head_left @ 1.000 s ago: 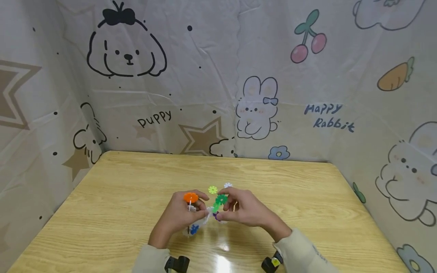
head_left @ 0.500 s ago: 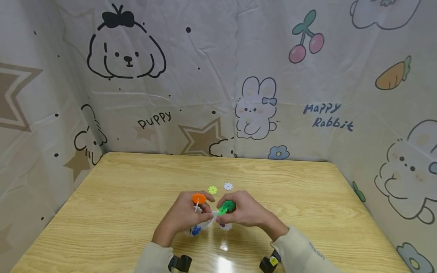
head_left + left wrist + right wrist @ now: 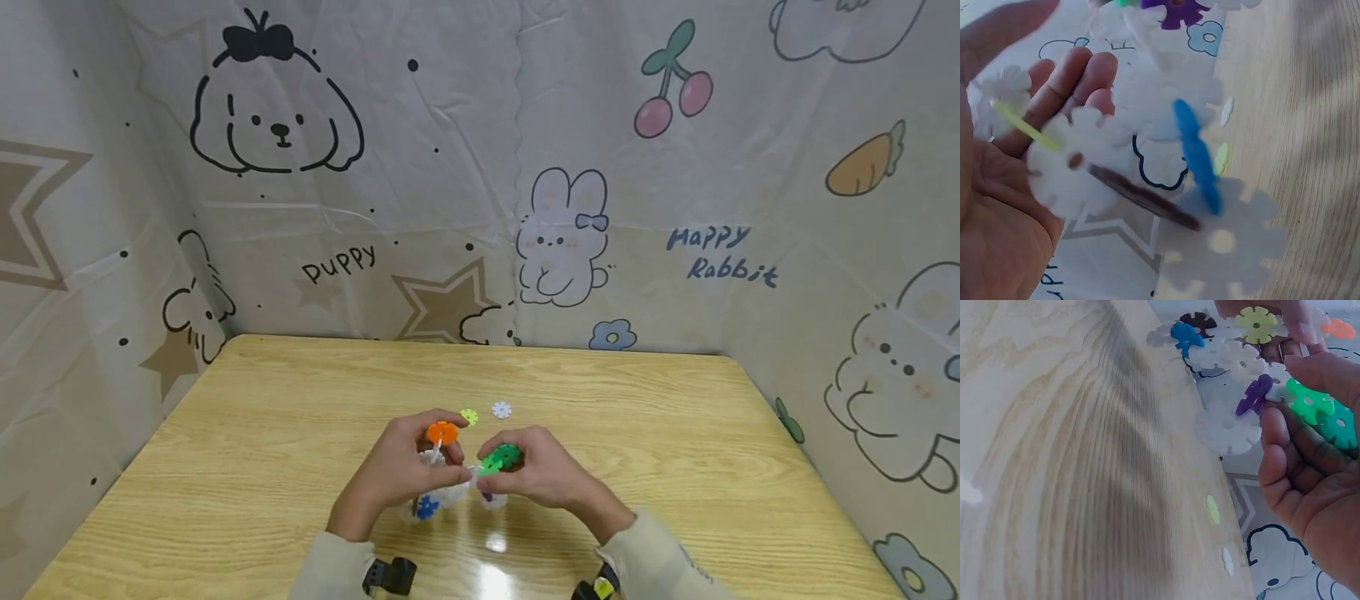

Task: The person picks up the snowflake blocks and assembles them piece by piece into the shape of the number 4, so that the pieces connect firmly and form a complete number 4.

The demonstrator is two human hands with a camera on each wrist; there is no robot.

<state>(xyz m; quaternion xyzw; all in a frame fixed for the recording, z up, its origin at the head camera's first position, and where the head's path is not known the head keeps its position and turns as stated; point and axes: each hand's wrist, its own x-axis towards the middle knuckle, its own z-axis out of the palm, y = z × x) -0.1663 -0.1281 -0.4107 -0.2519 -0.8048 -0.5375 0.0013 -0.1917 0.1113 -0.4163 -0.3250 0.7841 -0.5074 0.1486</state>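
Observation:
Between both hands is a joined chain of slotted plastic snowflake discs. My left hand (image 3: 408, 462) holds its left part, thumb and fingers at the white discs, with an orange disc (image 3: 442, 432) standing above them. A blue disc (image 3: 1197, 156), a brown disc (image 3: 1144, 197) and a yellow disc (image 3: 1255, 325) join white discs (image 3: 1222, 240) here. My right hand (image 3: 540, 462) pinches the right end, beside two green discs (image 3: 1310, 401). A purple disc (image 3: 1255, 395) and a large white disc (image 3: 1229, 428) hang below its thumb. The fingertips partly hide the joints.
A loose yellow-green disc (image 3: 469, 417) and a loose white disc (image 3: 502, 410) lie flat on the wooden table (image 3: 645, 433), just beyond the hands. A printed cloth (image 3: 450, 192) hangs behind and at both sides of the table.
The green discs have shifted right and down with my right hand and now lie more tilted. The orange disc has moved right with the left part of the chain. The loose discs stay put.

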